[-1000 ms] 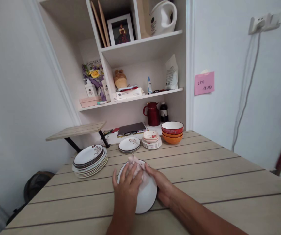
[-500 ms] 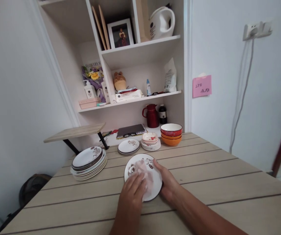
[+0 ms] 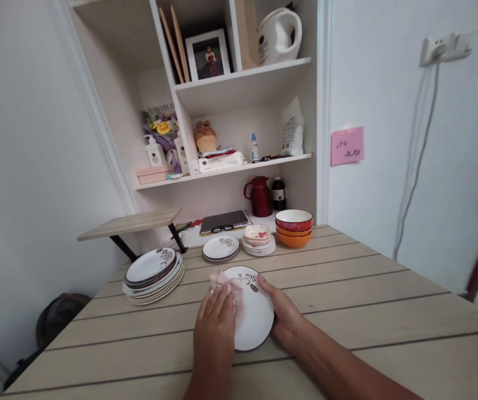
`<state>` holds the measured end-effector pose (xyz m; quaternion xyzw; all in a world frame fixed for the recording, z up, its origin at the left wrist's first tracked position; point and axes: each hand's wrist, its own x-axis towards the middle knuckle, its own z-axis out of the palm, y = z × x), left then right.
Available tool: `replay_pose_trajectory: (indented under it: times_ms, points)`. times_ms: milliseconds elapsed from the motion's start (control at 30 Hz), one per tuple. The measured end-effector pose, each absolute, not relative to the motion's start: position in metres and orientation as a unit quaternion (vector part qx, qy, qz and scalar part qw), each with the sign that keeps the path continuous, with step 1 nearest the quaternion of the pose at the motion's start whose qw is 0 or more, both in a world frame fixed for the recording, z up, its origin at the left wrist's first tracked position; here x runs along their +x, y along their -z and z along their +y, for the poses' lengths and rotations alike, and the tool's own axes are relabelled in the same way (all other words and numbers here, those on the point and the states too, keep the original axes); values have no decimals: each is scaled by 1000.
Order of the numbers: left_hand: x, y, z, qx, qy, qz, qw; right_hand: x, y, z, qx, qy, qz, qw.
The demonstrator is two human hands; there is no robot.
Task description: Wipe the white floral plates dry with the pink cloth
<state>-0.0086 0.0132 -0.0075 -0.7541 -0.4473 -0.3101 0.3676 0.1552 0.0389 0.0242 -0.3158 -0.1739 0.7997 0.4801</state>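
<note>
A white plate [image 3: 256, 319] with a dark rim and a brown flower pattern is tilted up above the table in front of me. My right hand [image 3: 285, 312] grips its right edge, thumb on the face and fingers behind. A pale pink cloth [image 3: 227, 281] lies under my left hand [image 3: 217, 314], which presses it against the plate's left side with the fingers close together. The cloth covers part of the left rim. Beyond the plate, a short stack of similar plates [image 3: 221, 248] rests on the table.
A taller plate stack [image 3: 154, 276] stands at the left, near a small raised wooden shelf [image 3: 129, 223]. Small dishes [image 3: 258, 239] and stacked bowls [image 3: 293, 228] sit toward the back of the slatted table [image 3: 367, 311]. Behind them are a red jug [image 3: 261, 197] and a laptop [image 3: 224, 221].
My left hand and the cloth have slid left from the plate's middle to its left edge, uncovering more of its face. The right hand keeps its hold, and the plate has tilted slightly.
</note>
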Motion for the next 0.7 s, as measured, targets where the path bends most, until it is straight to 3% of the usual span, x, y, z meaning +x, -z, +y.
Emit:
replay_pose_trajectory:
  times_ms: [300,700]
  points:
    - [9,1,-1,-811,310,-359,343,159,-27,38,-261,-835,-182,448]
    - [-7,4,6,-711,312,-499,385,148,-22,32,-281,-829,-183,447]
